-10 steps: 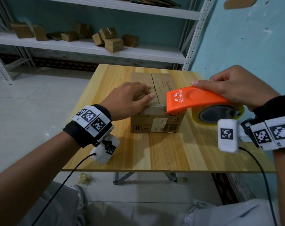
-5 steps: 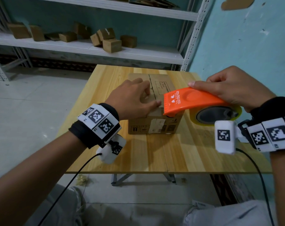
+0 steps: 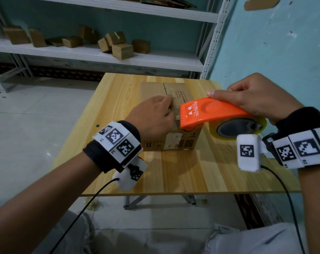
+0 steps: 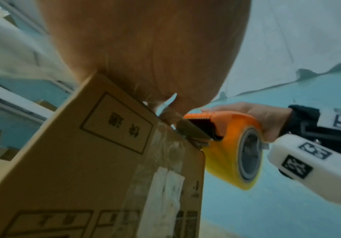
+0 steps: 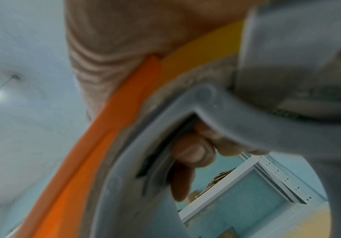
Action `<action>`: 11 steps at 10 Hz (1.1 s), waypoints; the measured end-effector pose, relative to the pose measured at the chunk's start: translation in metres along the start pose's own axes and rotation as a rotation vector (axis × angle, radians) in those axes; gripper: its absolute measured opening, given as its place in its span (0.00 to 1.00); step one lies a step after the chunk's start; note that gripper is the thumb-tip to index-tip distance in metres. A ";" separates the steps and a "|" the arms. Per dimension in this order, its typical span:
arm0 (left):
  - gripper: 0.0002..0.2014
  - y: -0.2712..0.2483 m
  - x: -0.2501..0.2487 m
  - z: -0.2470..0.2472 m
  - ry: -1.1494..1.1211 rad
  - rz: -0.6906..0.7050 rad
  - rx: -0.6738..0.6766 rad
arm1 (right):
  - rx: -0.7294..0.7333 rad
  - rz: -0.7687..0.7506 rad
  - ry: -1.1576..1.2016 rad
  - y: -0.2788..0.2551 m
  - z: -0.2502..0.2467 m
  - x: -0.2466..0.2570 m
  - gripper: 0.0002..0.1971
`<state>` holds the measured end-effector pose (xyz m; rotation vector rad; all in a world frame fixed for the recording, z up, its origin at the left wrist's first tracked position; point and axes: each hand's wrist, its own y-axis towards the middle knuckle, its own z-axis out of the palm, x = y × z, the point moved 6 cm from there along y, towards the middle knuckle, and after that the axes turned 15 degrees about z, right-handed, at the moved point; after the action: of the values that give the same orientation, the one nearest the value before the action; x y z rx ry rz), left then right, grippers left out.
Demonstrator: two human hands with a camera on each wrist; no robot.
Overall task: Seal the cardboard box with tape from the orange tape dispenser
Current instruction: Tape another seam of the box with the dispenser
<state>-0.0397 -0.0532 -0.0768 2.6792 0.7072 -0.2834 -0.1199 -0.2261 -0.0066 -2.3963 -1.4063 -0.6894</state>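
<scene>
Pressing the tape end onto the box (image 3: pixel 175 92) is the step now, as I judge it. The box sits on the tabletop (image 3: pixel 174 173), toward its far edge and nearer the right side. The left hand (image 3: pixel 153 116) lies on the box top at the near edge; its fingers seem to pinch or press the tape end there, but the dispenser (image 3: pixel 210 111) hides the tips, so I cannot tell which. The right hand (image 3: pixel 254 96) is curled around the dispenser, index finger along the orange top, other fingers inside the roll core (image 5: pixel 194 154).

To do it well, I think the left hand should hold the tape end firmly down over the near edge while the right hand pulls the dispenser along the middle seam (image 3: pixel 164 88), low and straight, keeping the tape tight.

The far edge of the tabletop is close behind the box, and the wall (image 3: pixel 283 43) is near on the right. The near half of the tabletop gives open room.
</scene>
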 end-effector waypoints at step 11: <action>0.41 -0.003 0.016 0.019 0.441 0.231 0.299 | 0.072 -0.037 -0.093 0.007 0.006 0.020 0.29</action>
<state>-0.0296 -0.0514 -0.0998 3.1145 0.4913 0.2950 -0.1044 -0.2118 -0.0012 -2.3803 -1.4886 -0.5329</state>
